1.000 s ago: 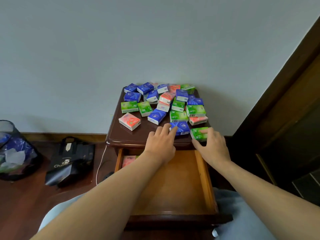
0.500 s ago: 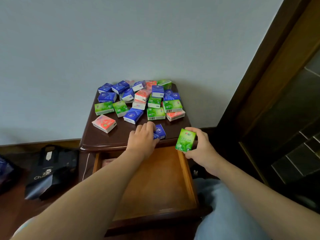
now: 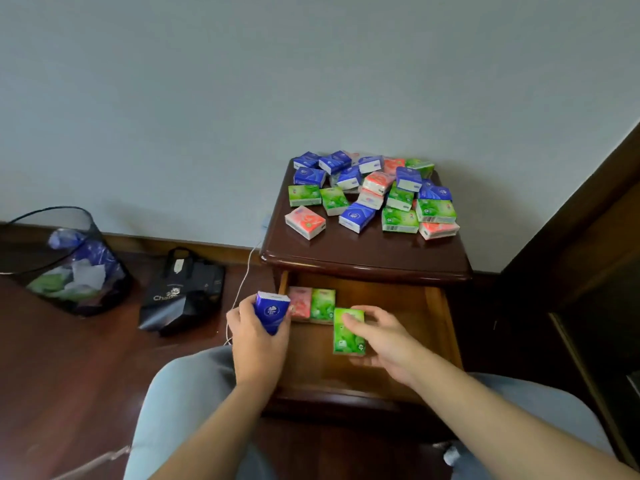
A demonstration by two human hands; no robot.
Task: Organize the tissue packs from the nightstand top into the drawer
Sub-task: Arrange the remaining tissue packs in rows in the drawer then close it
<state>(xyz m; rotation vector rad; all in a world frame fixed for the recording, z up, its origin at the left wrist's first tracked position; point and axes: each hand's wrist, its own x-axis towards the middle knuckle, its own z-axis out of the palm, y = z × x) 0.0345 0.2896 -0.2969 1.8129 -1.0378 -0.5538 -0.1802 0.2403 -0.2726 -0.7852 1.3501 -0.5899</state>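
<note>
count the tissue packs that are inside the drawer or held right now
4: a pink pack and green pack at the drawer's back left, a second green pack under the right hand, a blue pack in the left hand.

— Where's the left hand (image 3: 258,336)?

— At about 9 o'clock from the right one, forearm running up from 6 o'clock, knuckles toward the camera. Its fingers (image 3: 239,315) and thumb are wrapped round a blue pack (image 3: 271,310), held upright.

— And the right hand (image 3: 384,337)?

— Reaching in from 5 o'clock, palm down (wrist slightly bent), fingers (image 3: 356,325) spread over a green pack (image 3: 346,336), thumb under its near edge.

— Both arms bare?

— Yes, to the frame's edge.
</note>
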